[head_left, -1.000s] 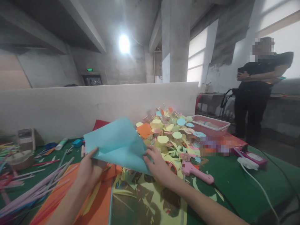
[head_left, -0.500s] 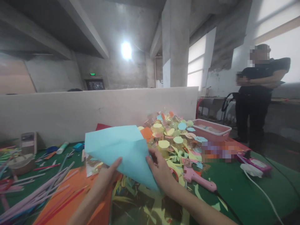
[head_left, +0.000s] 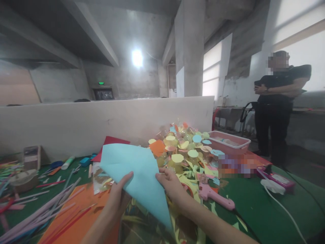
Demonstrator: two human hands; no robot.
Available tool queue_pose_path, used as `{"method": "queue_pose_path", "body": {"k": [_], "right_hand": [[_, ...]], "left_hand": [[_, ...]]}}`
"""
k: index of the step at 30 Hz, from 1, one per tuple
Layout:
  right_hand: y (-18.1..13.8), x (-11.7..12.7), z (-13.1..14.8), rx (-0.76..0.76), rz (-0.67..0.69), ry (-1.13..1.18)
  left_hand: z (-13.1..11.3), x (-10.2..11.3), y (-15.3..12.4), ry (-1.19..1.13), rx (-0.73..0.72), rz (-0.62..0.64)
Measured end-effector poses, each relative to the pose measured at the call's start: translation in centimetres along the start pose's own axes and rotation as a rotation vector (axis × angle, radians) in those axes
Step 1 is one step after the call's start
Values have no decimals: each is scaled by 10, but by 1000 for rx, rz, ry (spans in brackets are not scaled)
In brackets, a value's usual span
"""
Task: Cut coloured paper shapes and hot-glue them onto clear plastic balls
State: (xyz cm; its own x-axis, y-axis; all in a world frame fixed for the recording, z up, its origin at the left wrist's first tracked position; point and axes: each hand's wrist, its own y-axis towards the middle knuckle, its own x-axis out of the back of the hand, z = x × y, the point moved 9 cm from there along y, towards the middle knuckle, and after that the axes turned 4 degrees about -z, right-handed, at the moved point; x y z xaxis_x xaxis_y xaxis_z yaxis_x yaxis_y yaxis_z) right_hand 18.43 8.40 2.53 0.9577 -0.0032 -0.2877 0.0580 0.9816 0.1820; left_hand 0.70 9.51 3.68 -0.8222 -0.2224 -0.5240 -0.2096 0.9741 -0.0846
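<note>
A light-blue paper sheet (head_left: 137,162) is held aloft between two bare hands over a scrap-strewn green surface (head_left: 254,203). The left hand (head_left: 120,195) grips its near left edge, thumb flat on the upper face and fingers hidden beneath; the right hand (head_left: 171,184) pinches the opposite edge with its fingertips.

Creasing looks the likeliest mishap: the paper already bows between the two holds, and a harder press from the left thumb could set a fold across it. The right hand's edge grip appears light, so a tug from the left might pull the sheet loose. Just past that hand, paper scraps (head_left: 196,166) and paper-topped cups (head_left: 175,164) crowd close; a wide swing could snag or topple them. A pink glue gun (head_left: 218,196) lies to the right of the right hand, where a careless elbow or forearm could knock it or catch its cord (head_left: 245,220); whether it is hot cannot be told.

The sheet's long axis runs aslant, from a blunt far end beyond the left hand to a sharp corner below the right hand, pointing back toward the wearer between the forearms. Whether that tip touches anything underneath is unclear.
</note>
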Motion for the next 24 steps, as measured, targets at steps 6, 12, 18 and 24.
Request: {"method": "queue_pose_path", "body": {"k": [6, 12, 18, 24], "right_hand": [[-1, -2, 5, -6, 30, -43], [-6, 5, 23, 200, -51, -230], [-5, 7, 23, 255, -62, -323], [-3, 2, 15, 222, -23, -268]], "left_hand": [[-1, -4, -2, -3, 25, 25], [3, -3, 2, 36, 51, 55], [0, -2, 0, 29, 18, -7], [-5, 5, 3, 43, -58, -73]]}}
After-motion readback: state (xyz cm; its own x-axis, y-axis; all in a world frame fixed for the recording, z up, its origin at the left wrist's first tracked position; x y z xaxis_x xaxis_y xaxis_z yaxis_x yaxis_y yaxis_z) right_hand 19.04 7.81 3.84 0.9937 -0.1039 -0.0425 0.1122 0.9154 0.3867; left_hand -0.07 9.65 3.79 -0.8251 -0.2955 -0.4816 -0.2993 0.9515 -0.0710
